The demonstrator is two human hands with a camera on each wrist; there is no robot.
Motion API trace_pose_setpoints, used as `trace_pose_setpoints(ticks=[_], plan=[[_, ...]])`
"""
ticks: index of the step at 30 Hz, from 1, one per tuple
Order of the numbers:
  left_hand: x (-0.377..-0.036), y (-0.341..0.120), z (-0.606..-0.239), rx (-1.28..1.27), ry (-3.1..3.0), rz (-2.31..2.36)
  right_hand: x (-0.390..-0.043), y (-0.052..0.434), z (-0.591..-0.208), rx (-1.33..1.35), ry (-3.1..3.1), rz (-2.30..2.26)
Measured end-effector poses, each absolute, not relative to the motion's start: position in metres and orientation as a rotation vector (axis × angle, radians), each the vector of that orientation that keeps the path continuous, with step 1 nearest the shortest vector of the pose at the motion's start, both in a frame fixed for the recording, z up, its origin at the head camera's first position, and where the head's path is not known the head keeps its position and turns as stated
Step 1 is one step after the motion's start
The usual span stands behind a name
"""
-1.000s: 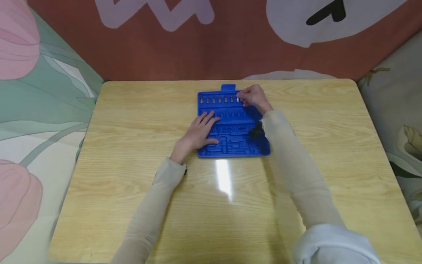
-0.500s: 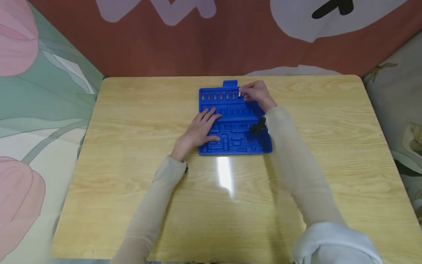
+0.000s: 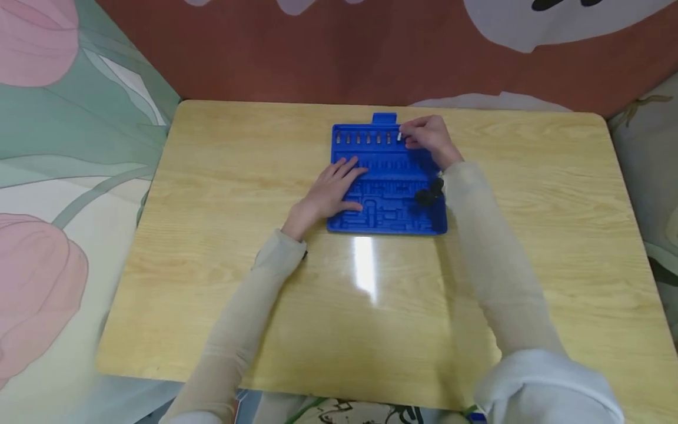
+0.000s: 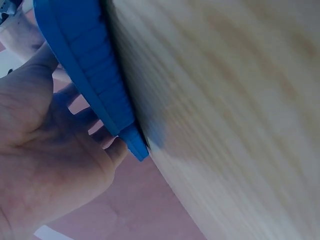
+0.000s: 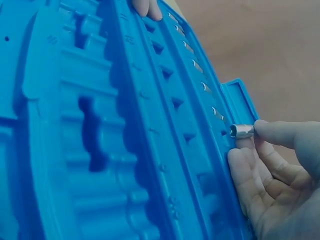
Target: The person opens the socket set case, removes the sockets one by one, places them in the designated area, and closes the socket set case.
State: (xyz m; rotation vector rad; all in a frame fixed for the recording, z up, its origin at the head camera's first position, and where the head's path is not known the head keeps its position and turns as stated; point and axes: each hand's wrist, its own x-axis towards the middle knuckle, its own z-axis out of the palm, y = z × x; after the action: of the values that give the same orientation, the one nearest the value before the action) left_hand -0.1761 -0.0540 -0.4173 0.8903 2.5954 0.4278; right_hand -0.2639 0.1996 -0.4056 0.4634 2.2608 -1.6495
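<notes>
The surface (image 3: 180, 235) is light yellow wood with wavy lines and round corners at the far side. A bright white patch of light (image 3: 364, 265) shines on it, near the middle. Behind the far edge is a red-brown wall (image 3: 265, 59). A big pale shape (image 3: 503, 26) with black marks is on it, toward the far right corner. By the left edge is a green and white wall (image 3: 32, 135) with big pink flowers (image 3: 39, 294) and a green stem (image 3: 100, 193). By the right edge is a grey wall (image 3: 643, 165) with a brown twig picture (image 3: 638, 105).
</notes>
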Motion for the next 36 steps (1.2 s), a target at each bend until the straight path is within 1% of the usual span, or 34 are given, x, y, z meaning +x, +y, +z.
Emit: trace_pose_setpoints(ticks=[6, 10, 13, 19, 25, 29, 36], plan=[[-0.18, -0.065, -0.418, 0.846, 2.615, 0.412, -0.272, 0.186, -0.405, 0.411, 2.239, -1.657], [-0.177, -0.076, -0.419, 0.77, 2.612, 0.414, -0.276, 0.173, -0.404, 0.365, 2.136, -1.758], [-0.176, -0.084, -0.418, 0.746, 2.617, 0.404, -0.276, 0.173, -0.4, 0.358, 2.04, -1.851], [-0.177, -0.094, -0.416, 0.761, 2.62, 0.395, -0.268, 0.204, -0.392, 0.39, 2.026, -1.882], [-0.175, -0.095, -0.418, 0.772, 2.616, 0.362, -0.256, 0.239, -0.402, 0.465, 2.054, -1.784], [-0.176, -0.093, -0.418, 0.785, 2.608, 0.363, -0.253, 0.248, -0.412, 0.554, 2.017, -1.817], [-0.174, -0.089, -0.42, 0.771, 2.6, 0.356, -0.258, 0.253, -0.417, 0.541, 2.129, -1.666]])
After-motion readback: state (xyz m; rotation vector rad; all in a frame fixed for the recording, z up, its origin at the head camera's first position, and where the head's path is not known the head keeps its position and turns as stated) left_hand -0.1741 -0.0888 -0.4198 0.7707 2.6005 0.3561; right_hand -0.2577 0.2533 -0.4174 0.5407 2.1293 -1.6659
